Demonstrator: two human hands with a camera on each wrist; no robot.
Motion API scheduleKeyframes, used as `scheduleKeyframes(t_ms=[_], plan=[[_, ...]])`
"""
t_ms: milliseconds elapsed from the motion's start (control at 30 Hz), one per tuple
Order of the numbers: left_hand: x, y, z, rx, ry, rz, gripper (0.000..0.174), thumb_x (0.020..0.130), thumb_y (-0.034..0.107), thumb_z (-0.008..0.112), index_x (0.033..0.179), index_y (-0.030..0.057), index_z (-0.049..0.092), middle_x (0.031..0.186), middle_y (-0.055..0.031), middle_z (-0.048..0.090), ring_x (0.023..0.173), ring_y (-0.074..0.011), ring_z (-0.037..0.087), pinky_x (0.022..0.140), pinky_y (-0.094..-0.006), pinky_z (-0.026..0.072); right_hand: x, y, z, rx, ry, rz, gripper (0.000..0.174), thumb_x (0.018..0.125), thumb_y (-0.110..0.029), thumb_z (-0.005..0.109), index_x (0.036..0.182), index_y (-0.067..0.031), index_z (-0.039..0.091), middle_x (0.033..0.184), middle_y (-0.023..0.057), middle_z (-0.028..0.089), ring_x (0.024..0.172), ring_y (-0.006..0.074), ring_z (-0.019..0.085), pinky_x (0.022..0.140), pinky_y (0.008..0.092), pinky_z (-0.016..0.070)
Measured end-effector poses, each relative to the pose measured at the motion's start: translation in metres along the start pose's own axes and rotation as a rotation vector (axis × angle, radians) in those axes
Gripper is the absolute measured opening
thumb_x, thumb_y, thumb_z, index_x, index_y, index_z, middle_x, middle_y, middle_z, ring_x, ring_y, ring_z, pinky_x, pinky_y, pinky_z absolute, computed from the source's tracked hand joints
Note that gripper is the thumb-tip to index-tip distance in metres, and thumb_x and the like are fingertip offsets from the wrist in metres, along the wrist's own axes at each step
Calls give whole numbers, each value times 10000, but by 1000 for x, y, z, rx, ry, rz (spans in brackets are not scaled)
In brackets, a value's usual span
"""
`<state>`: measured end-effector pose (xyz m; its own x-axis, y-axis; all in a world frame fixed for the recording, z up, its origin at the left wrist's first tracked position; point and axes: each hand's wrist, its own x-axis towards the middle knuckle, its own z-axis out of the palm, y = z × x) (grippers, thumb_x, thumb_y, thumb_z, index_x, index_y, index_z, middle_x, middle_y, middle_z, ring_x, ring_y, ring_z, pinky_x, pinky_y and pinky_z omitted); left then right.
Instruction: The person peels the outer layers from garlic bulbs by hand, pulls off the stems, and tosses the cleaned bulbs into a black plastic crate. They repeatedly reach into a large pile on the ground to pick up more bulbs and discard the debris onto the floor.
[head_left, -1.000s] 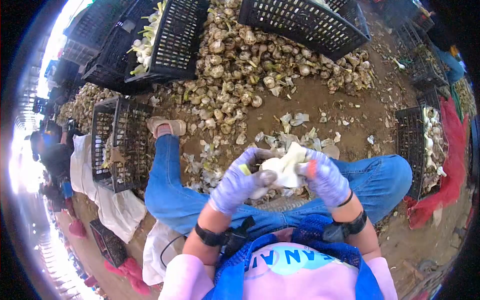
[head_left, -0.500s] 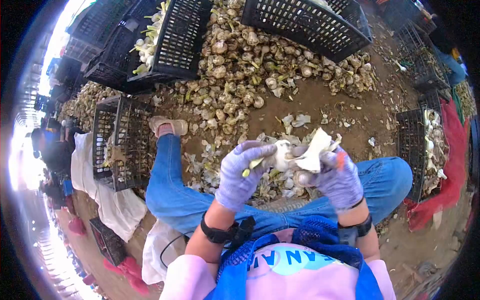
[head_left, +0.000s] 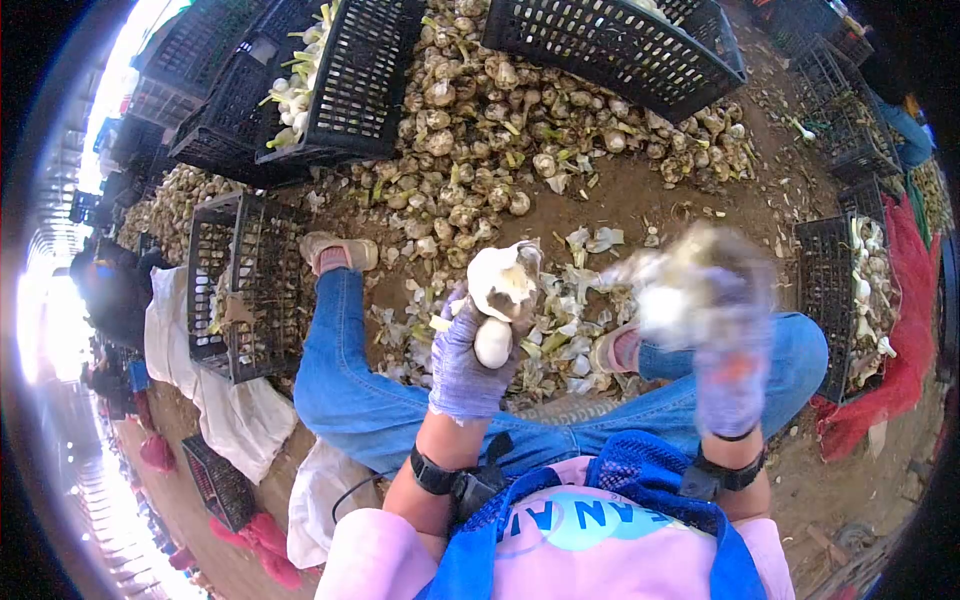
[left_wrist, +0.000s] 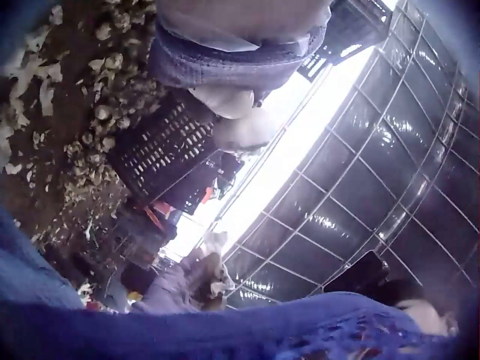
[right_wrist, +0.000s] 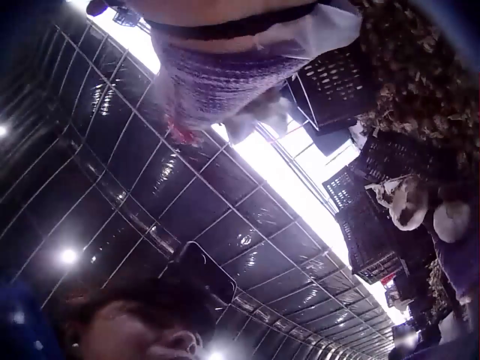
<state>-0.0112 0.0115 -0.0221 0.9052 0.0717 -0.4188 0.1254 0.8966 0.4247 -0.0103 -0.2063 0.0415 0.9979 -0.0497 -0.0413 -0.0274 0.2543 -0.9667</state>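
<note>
My gloved left hand point(head_left: 470, 350) grips a white garlic bulb point(head_left: 498, 282) with torn skin, up at the fingertips. A smaller round garlic bulb point(head_left: 492, 343) lies against the same palm, and a pale stem pokes out on the left. Both bulbs also show at the edge of the right wrist view, the torn one point(right_wrist: 409, 204) and the round one point(right_wrist: 452, 220). Off to the right, my gloved right hand point(head_left: 728, 340) is blurred by motion. Pale garlic skin point(head_left: 662, 308) shows at its fingers, and in the left wrist view a whitish scrap point(left_wrist: 214, 244) sticks out there.
A heap of unpeeled garlic point(head_left: 460, 150) lies ahead, with black crates point(head_left: 620, 60) behind it. Peelings point(head_left: 570, 340) litter the ground between the legs. One crate point(head_left: 245, 290) stands left; another, holding white garlic point(head_left: 865, 290), stands right by red netting point(head_left: 905, 320).
The two hands have come apart. My right hand has swung right with the pale skin, while the left has turned palm up with the bulbs.
</note>
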Motion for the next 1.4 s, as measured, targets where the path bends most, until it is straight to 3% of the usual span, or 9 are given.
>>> scheduleKeyframes(t_ms=[100,533,600,633,733,867,1033,1267,1400], plan=[[1,2,-9,-87,-60,-270,312,851,227,551,1104,54,492,1024,-105,587,884,-214,610,687,-319,560,15,31,12,-913,-325,-530,550,632,-12,663,1155,-91,512,1095,142,547,953,289,571,761,315,496],[-9,-1,-3,1161,-205,7,427,695,134,702,1082,62,537,986,-107,598,835,-248,607,731,-337,484,34,52,13,-789,-684,-842,364,686,-143,729,956,-59,499,861,54,541,753,172,552,601,321,465],[-6,-4,-3,1156,-301,213,256,868,243,539,1000,23,538,872,-53,610,735,-101,576,618,-236,479,23,57,11,-241,-542,-288,357,720,-205,723,963,-75,495,831,33,531,754,156,551,615,328,473],[-10,-4,1,638,-155,-153,256,870,255,542,977,22,537,849,-53,607,716,-96,573,608,-228,474,15,60,11,160,-392,101,267,765,-159,675,938,-77,489,824,24,538,748,160,565,619,301,490],[-15,-8,8,650,-102,-118,248,872,259,547,957,27,533,838,-47,604,721,-95,573,610,-221,475,15,53,18,692,-57,435,187,810,-128,621,917,-79,477,848,32,552,748,145,576,616,262,503],[-12,-9,5,583,-16,16,230,862,250,568,943,39,529,842,-46,602,731,-95,576,618,-222,483,26,64,5,669,165,261,151,821,-55,578,922,-88,470,867,60,558,721,145,580,591,255,509],[-9,-9,5,709,-70,209,303,844,256,594,993,0,530,955,-89,608,855,-139,574,765,-272,471,11,56,22,-66,-295,114,564,629,-177,757,1095,-48,468,901,32,558,786,86,521,672,235,452],[-6,2,-16,946,-253,280,285,822,286,620,957,40,573,912,-36,611,831,-92,536,746,-238,442,14,72,26,73,-198,371,127,801,-106,591,881,-83,495,795,13,507,692,97,498,588,222,426],[14,28,-33,807,111,78,264,832,264,609,956,37,558,842,-29,602,771,-114,570,659,-260,494,40,81,14,281,38,341,159,803,-139,591,887,-104,460,733,11,507,602,95,476,533,227,421]])
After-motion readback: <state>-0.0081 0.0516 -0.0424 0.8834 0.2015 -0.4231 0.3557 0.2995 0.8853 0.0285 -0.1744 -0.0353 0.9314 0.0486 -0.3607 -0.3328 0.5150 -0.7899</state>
